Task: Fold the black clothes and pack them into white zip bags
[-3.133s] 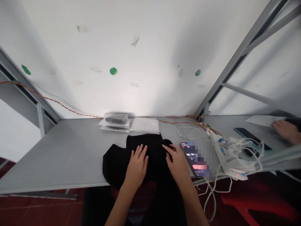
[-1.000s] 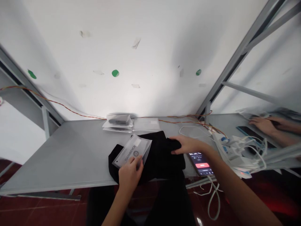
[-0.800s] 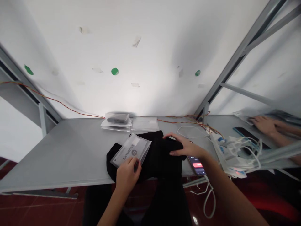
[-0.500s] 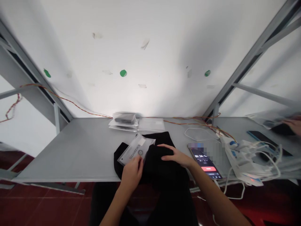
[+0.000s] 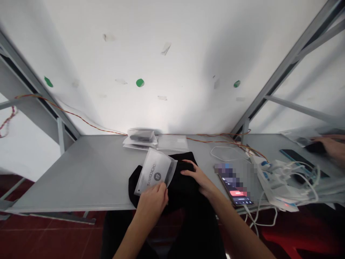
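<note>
A folded black garment (image 5: 183, 180) lies at the near edge of the grey table (image 5: 88, 172). My left hand (image 5: 152, 203) pinches the near edge of a clear printed plastic bag (image 5: 155, 171) and holds it tilted above the garment's left part. My right hand (image 5: 198, 178) rests on top of the garment just right of the bag's mouth, fingers stretched out and pointing left.
A stack of filled clear bags (image 5: 140, 138) and flat empty bags (image 5: 172, 142) lie by the wall. A phone (image 5: 234, 181) and a white power strip with cables (image 5: 277, 180) sit to the right. Another person's hand (image 5: 330, 145) works at far right.
The bag was picked up in my left hand and now stands steeper over the garment. My right hand slid left along the garment toward the bag.
</note>
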